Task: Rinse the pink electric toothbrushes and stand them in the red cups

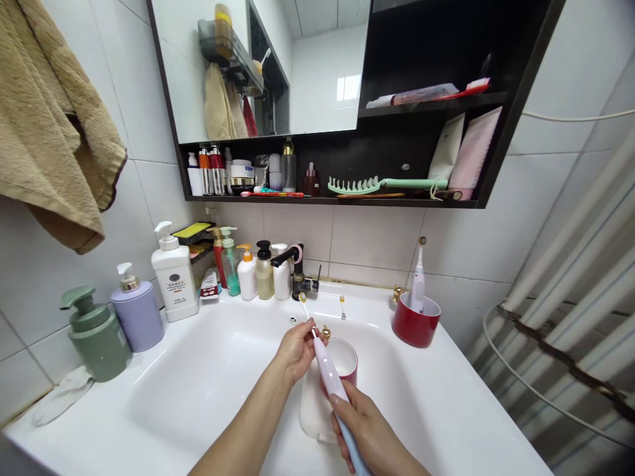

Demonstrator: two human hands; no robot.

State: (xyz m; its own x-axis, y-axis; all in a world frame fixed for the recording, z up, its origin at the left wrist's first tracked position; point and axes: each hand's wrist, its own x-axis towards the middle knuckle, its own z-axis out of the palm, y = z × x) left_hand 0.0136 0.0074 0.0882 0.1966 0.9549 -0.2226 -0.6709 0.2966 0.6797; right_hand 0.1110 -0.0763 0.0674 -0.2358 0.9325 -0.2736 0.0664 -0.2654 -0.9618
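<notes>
My right hand [364,423] is wrapped round the handle of a pink and pale-blue electric toothbrush [328,363], which tilts up toward the faucet. At its upper end, my left hand [297,347] pinches a white brush head [303,301] with yellowish bristles. Whether the brush head is seated on the handle I cannot tell, as fingers cover the join. Beneath the toothbrush, a red cup [351,367] with a white inside and a gold handle stands in the sink, partly hidden. Another small brush head [342,307] stands on the sink's back ledge.
The white sink [198,370] has a black faucet [297,271] at the back. Several pump bottles [174,281] line its left side. At the right, a red cup [415,327] holds another electric toothbrush [418,284]. A dark mirror cabinet [362,165] overhangs the back; a towel [54,119] hangs left.
</notes>
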